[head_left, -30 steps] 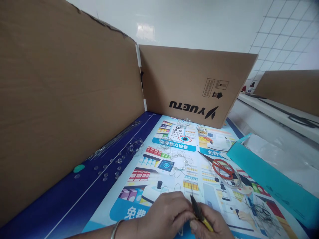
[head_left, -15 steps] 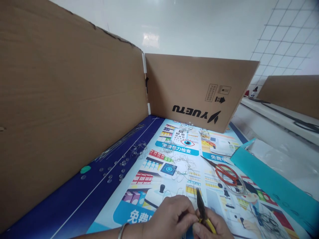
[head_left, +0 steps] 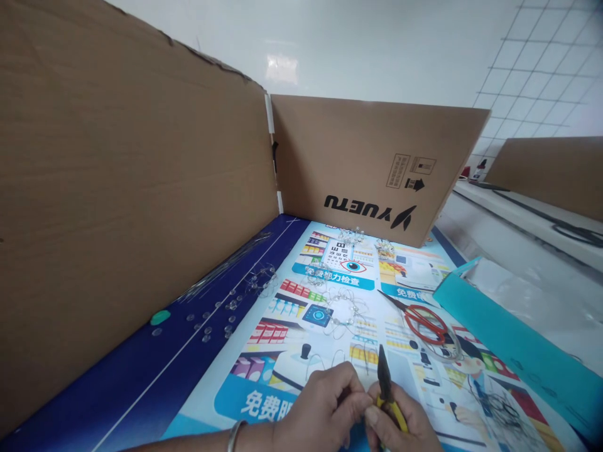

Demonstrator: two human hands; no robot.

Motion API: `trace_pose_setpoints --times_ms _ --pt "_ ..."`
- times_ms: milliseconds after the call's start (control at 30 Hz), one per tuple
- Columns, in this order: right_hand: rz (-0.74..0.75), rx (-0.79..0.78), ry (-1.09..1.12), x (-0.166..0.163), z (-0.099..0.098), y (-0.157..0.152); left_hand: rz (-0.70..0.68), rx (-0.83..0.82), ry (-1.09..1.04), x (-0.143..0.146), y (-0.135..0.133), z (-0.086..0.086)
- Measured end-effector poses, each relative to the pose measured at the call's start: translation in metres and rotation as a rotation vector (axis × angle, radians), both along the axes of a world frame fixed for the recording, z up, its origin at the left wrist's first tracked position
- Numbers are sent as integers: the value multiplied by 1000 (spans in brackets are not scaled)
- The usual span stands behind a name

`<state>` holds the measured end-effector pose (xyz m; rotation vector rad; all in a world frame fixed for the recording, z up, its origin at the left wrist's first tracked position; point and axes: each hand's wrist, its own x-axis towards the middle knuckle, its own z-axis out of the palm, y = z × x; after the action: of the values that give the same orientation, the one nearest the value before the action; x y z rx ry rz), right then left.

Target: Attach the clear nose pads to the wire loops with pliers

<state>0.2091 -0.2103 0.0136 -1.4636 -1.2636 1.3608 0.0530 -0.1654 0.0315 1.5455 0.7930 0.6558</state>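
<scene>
Your right hand, closed around the pliers, has swung their tip toward 12 o'clock; what your left hand holds, I cannot tell.

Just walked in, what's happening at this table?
A person works with both bare hands at the near edge of a printed poster spread flat. The right hand grips small pliers with yellow handles, nose pointing away. The left hand has its fingers pinched together right against the pliers; what they hold is too fine to tell. Red scissors lie to the right, clear beads to the left, and cardboard screens stand behind.
</scene>
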Motion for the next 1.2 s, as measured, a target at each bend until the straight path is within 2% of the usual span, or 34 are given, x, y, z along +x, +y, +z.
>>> trace_pose_setpoints --times_ms 100,233,333,433,467,533,700,800,967,1200 --pt "13 20 19 1 -3 1 -8 -74 -71 2 -1 -3" --pt "15 36 60 1 -4 2 -4 -89 -91 3 -4 -1" --pt "6 32 79 0 4 2 8 -86 -99 2 -5 3" --pt "86 54 -1 3 16 3 13 -109 -113 -3 1 4" --pt "112 78 -64 6 19 4 55 -123 -125 -6 6 4" --pt "98 221 -280 13 21 7 100 -182 -147 -10 16 5" --pt "50 773 -875 40 5 22 106 -222 -210 -17 37 13" --pt "37 1005 -1134 53 -3 28 107 -251 -232 -18 42 16" --pt "119 1134 -1386 60 0 25 117 -309 -223 -17 43 14" --pt "133 1191 -1499 57 6 19 82 -344 -215 -16 40 13"
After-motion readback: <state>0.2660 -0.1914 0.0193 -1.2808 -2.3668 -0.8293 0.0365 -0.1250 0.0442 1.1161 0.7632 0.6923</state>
